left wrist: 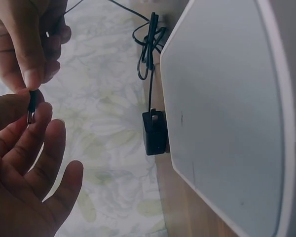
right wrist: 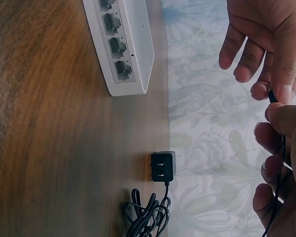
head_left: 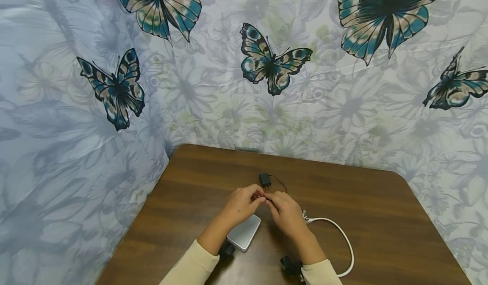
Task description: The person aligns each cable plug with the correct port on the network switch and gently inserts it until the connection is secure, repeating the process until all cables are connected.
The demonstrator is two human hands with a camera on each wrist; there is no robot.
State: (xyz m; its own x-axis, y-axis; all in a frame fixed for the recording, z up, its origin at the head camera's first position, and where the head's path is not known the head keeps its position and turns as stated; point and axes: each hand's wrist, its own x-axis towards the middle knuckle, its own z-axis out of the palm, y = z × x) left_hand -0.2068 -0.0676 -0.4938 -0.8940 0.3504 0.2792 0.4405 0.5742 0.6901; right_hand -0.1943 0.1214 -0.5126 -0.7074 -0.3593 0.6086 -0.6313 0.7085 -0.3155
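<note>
Both hands meet over the table. In the right wrist view, my right hand (right wrist: 286, 143) pinches the black barrel plug (right wrist: 272, 96) of a thin power cord, which trails down past its curled fingers. My left hand (left wrist: 27, 158) has the plug's metal tip (left wrist: 29, 117) between thumb and forefinger, its other fingers spread. Below the left hand (head_left: 240, 206) lies a white network switch (head_left: 244, 233) with a grey top; a row of ports (right wrist: 119, 69) shows along its side. Beyond the right hand (head_left: 284, 213) sits the black power adapter (head_left: 264, 180), prongs showing.
The adapter's cord (right wrist: 145, 217) lies in a bundled loop on the brown wooden table (head_left: 190, 179). A white cable (head_left: 348, 242) curves to the right of my right forearm. Behind the table's far edge hangs a butterfly-patterned cloth (head_left: 213, 107).
</note>
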